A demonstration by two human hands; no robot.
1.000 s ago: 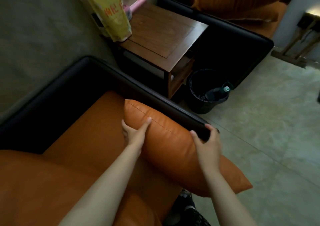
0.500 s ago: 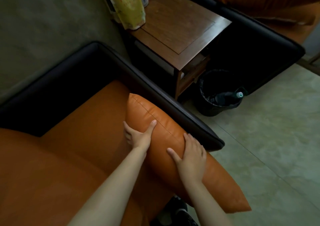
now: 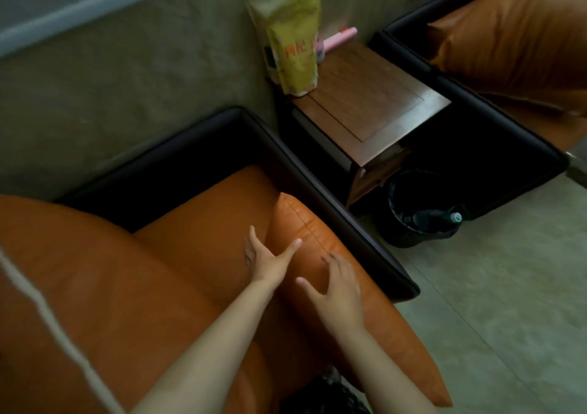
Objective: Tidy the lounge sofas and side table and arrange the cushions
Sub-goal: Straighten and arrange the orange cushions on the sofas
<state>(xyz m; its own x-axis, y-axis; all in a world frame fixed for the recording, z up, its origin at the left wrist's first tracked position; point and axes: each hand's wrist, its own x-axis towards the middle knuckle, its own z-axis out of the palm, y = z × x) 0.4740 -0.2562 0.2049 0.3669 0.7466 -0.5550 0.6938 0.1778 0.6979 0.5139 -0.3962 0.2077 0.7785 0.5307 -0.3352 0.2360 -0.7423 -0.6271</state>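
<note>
An orange leather cushion (image 3: 374, 312) leans on edge against the black armrest (image 3: 349, 232) of the near sofa, its lower corner hanging out past the seat front. My left hand (image 3: 266, 261) lies against the cushion's inner face, fingers straight and thumb spread over the top seam. My right hand (image 3: 336, 289) rests flat on the cushion's upper side with fingers spread. The orange seat (image 3: 203, 223) lies to the left of the cushion. A wooden side table (image 3: 374, 102) stands beyond the armrest.
A yellow snack bag (image 3: 295, 48) stands on the table's back corner, a pink object (image 3: 341, 37) behind it. A black bin (image 3: 416, 213) holding a bottle (image 3: 438, 218) sits on the floor by the table. A second black sofa with an orange cushion (image 3: 521, 32) is at the upper right.
My right hand left the armrest, moved onto the cushion's top and has now spread its fingers. The left hand stayed on the cushion. The view tilted up toward the wall.
</note>
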